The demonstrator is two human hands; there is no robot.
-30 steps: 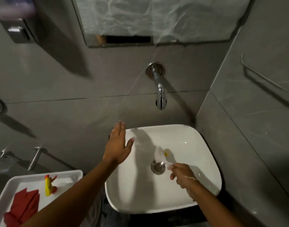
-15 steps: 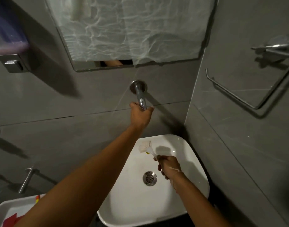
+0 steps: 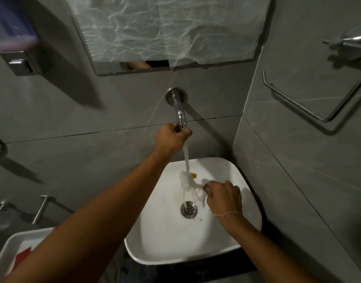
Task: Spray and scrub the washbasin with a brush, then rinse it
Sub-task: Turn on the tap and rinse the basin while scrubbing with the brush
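The left hand (image 3: 171, 137) is closed around the tip of the wall tap (image 3: 180, 115), and water (image 3: 186, 158) falls in a steady stream into the far half of the white washbasin (image 3: 247, 203). The right hand (image 3: 223, 194) has its grip clamped on the handle of the brush (image 3: 185, 179), whose white bristle head sits right under the stream, near the basin's far edge and above the drain (image 3: 189, 209).

This looks like the rinse. To do it well, keep the tap open with the left hand and turn the brush head under the flow so the bristles flush clean. Then sweep the wet brush from the far edge down the side walls toward the drain, carrying the residue with it. The near edge of the basin looks dry, so work water across to it too. A moderate flow limits splashing onto the tiles.
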